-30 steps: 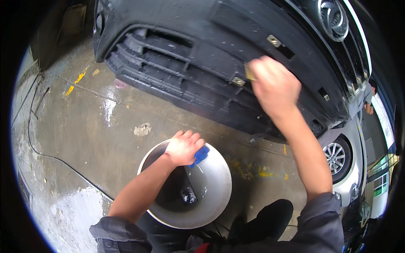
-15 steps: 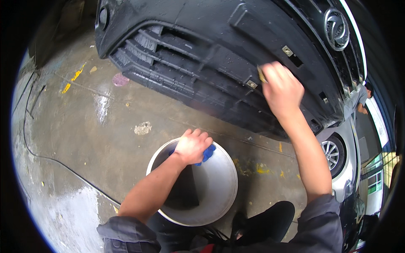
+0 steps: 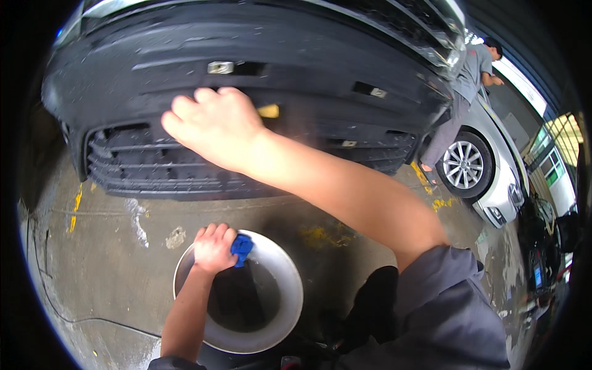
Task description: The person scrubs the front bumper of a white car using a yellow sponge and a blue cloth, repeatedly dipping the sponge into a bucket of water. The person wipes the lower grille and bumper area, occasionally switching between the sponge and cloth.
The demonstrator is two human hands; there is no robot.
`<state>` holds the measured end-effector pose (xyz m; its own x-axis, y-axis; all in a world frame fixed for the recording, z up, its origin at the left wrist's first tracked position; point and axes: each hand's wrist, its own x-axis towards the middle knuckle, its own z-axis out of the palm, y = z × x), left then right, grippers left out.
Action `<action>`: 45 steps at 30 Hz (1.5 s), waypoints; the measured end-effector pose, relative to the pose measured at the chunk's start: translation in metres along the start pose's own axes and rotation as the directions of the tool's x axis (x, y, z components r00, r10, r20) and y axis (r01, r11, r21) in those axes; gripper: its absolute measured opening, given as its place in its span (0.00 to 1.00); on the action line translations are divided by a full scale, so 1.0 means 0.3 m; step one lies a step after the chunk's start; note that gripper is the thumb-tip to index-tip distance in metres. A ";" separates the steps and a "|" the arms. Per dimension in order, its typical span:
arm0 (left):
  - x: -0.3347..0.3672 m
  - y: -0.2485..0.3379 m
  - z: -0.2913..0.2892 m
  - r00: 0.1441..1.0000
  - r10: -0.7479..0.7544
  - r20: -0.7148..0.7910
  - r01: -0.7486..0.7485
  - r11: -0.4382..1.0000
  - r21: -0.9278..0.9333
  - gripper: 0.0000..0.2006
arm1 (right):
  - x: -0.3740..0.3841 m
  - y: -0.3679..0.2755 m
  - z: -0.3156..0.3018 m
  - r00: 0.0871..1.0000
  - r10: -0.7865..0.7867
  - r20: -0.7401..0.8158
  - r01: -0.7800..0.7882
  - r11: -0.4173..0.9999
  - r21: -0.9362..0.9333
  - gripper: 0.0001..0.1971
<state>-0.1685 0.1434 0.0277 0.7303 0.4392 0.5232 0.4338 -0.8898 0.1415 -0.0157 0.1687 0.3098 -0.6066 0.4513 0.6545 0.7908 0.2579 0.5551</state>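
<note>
My left hand (image 3: 214, 248) is closed on a crumpled blue cloth (image 3: 242, 248) at the far rim of a round pale bucket (image 3: 293, 290). Dark liquid shows in the bucket's bottom. My right hand (image 3: 213, 126) reaches across the front of a black car bumper (image 3: 154, 74), its fingers curled. A small flat yellow piece (image 3: 269, 111) sticks out from under that hand; most of it is hidden, so its kind is unclear. Water drops dot the bumper, above its slatted lower grille (image 3: 166, 161).
A metal clip (image 3: 220, 68) sits on the bumper by a dark slot. At the right stands a silver car (image 3: 496, 160), with a person in grey (image 3: 472, 71) beside it. A black hose (image 3: 117, 324) crosses the wet concrete floor (image 3: 111, 265) at the lower left.
My view has turned, so the bumper lies more level. My right hand has moved left along the bumper with the yellow piece. The left hand stays at the bucket rim with the cloth.
</note>
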 end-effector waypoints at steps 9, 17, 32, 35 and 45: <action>0.005 0.033 0.033 0.999 -0.040 0.010 0.038 0.994 0.106 0.25 | -0.629 0.477 -0.353 0.996 0.070 0.055 -0.060 0.985 -0.163 0.05; 0.012 0.029 0.034 0.999 -0.038 0.039 0.029 0.974 0.223 0.24 | -1.103 0.844 -0.524 0.982 0.147 0.116 -0.106 0.947 -0.304 0.10; 0.026 0.070 0.094 0.994 -0.097 0.055 0.085 0.980 0.177 0.24 | -1.849 0.921 -0.370 0.738 0.662 -0.131 -0.670 0.696 -0.258 0.09; 0.034 0.070 0.106 0.997 -0.068 0.035 0.060 0.979 0.194 0.25 | -1.939 0.919 -0.357 0.667 0.732 -0.137 -0.739 0.627 -0.246 0.09; 0.070 0.096 -0.008 0.994 -0.068 0.090 0.051 0.983 0.178 0.25 | -1.434 0.947 -0.451 0.923 0.340 -0.182 -0.365 0.922 -0.129 0.11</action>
<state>-0.1420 0.1267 0.0448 0.7436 0.5077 0.4350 0.5576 -0.8300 0.0157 0.4587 -0.0679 0.2555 -0.3056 0.3483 0.8862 0.9401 -0.0371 0.3388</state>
